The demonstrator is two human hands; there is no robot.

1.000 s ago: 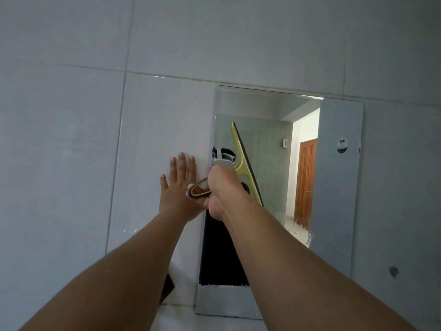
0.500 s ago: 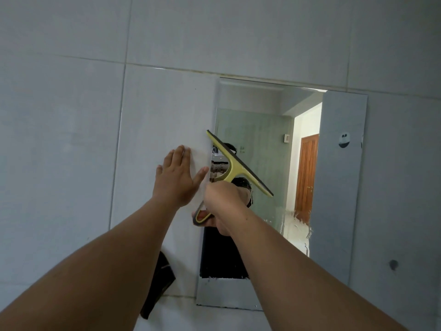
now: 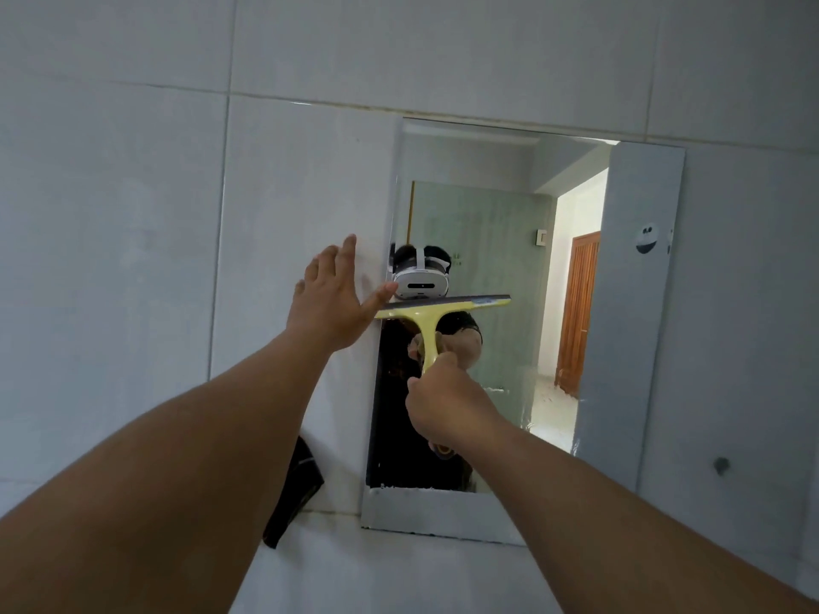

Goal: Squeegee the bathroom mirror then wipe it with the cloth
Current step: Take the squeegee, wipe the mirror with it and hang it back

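A frameless mirror (image 3: 629, 330) hangs on the grey tiled wall. My right hand (image 3: 447, 401) grips the handle of a yellow squeegee (image 3: 436, 314), whose dark blade lies level against the left part of the glass at mid height. My left hand (image 3: 332, 299) rests flat on the wall tile just left of the mirror's edge, fingers spread, thumb touching the blade's left end. A dark cloth (image 3: 294, 494) hangs on the wall below my left arm, partly hidden by it. Water streaks show lower on the glass.
Grey wall tiles (image 3: 133, 214) surround the mirror. A small round sticker (image 3: 647, 238) sits on the mirror's right part. A dark spot (image 3: 722, 465) marks the tile to the mirror's right. The glass reflects a headset, a green wall and a wooden door.
My right hand dropped lower and turned the squeegee from steeply tilted to level across the glass. My left hand stayed on the tile. The view shifted slightly, showing more of the cloth.
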